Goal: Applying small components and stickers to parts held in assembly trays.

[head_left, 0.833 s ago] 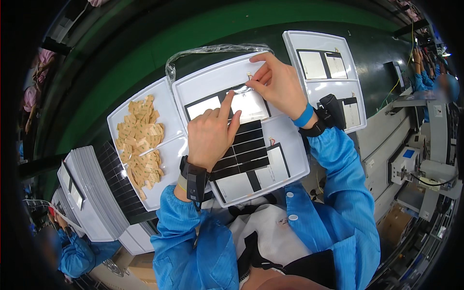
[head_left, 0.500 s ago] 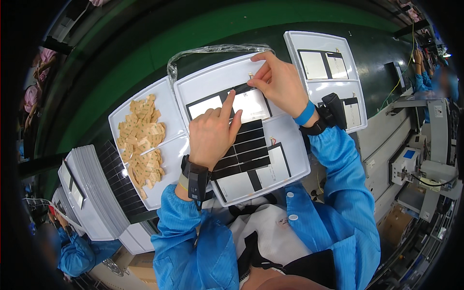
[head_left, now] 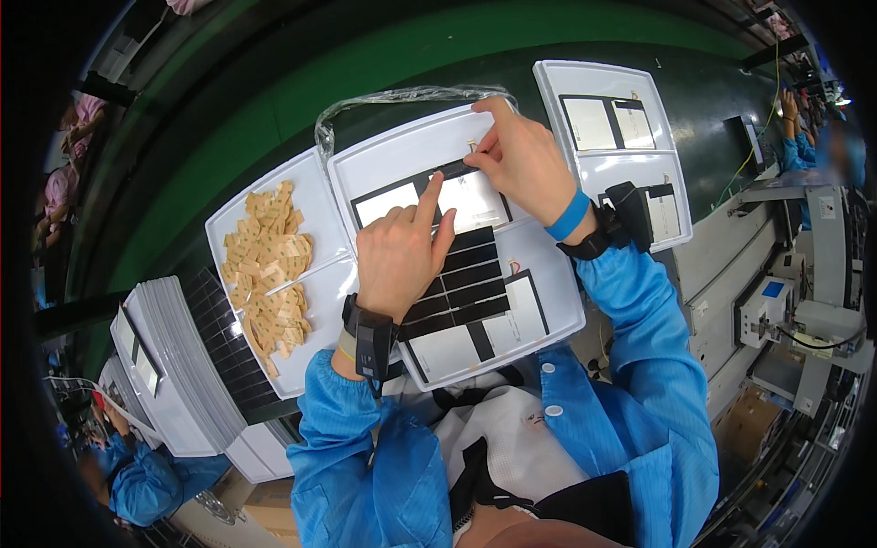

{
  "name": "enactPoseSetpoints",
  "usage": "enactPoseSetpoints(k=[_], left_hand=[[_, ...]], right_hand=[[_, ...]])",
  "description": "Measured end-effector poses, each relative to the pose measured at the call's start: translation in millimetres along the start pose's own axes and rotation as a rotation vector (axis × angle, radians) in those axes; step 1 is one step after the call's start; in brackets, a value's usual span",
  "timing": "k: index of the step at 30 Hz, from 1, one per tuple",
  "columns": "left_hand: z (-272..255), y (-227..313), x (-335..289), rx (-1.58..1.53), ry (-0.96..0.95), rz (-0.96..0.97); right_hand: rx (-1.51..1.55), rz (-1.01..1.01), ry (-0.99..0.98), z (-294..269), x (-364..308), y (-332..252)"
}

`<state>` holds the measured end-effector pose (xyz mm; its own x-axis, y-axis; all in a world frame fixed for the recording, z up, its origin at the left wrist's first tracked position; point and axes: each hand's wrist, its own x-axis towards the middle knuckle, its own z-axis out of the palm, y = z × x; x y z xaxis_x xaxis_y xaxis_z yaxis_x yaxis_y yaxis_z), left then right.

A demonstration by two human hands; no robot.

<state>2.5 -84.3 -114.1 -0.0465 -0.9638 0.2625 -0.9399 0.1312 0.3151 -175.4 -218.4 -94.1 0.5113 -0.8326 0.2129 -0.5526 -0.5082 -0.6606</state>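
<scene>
A flat battery pack (head_left: 468,203) with pale shiny cells and black bands lies in the upper part of a white tray (head_left: 352,164). My left hand (head_left: 397,260) rests over its lower side, index finger stretched onto the black band along its upper edge and thumb spread. At that edge, further right, the thumb of my right hand (head_left: 528,164) touches the black strip. Its index finger is raised apart from the thumb; the other fingers are bent. A small connector (head_left: 472,144) shows beside that thumb. A sheet of black strips (head_left: 470,274) overlaps a second battery pack (head_left: 516,324) below.
Tan paper pieces (head_left: 269,242) are heaped in a white tray at left, near stacked trays (head_left: 174,365). Another white tray (head_left: 594,78) with battery packs stands at right. Clear plastic wrap (head_left: 402,95) lies behind. Co-workers sit at both sides.
My right hand has shifted slightly left along the pack's upper edge, its wrist swinging left. The left hand stays in place with its index finger on the black band.
</scene>
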Motion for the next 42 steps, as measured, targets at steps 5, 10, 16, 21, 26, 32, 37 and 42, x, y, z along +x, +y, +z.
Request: enactPoseSetpoints(k=[5,10,16,21,26,32,37,42], left_hand=[[0.1,-1.0,1.2,-0.016,0.024,0.019],[6.4,-2.8,0.5,-0.036,0.043,-0.039],[3.6,-3.3,-2.5,-0.050,0.036,-0.043],[2.6,-5.5,-3.6,-0.096,0.077,-0.021],[-27.3,10.3,-15.6,-0.262,0.215,0.023],[-85.6,9.6,-38.6,-0.578,0.265,-0.034],[-87.0,11.8,-59.0,-0.889,0.285,-0.187],[-87.9,26.8,-66.1,-0.838,0.392,-0.157]], right_hand=[[-0.311,0.018,0.044,-11.7,-3.7,-2.4],[-0.402,-0.484,-0.036,1.2,-26.1,10.4],[-0.553,-0.435,-0.055,-16.0,-49.7,29.1],[-0.369,-0.359,-0.039,-27.3,-63.8,20.9],[0.376,-0.145,-0.254,-31.3,-76.1,-41.9],[0.388,-0.140,0.036,-46.8,-95.4,-49.1],[0.298,-0.258,0.140,-54.4,-102.0,-64.1],[0.429,-0.282,0.200,-57.7,-107.2,-100.8]])
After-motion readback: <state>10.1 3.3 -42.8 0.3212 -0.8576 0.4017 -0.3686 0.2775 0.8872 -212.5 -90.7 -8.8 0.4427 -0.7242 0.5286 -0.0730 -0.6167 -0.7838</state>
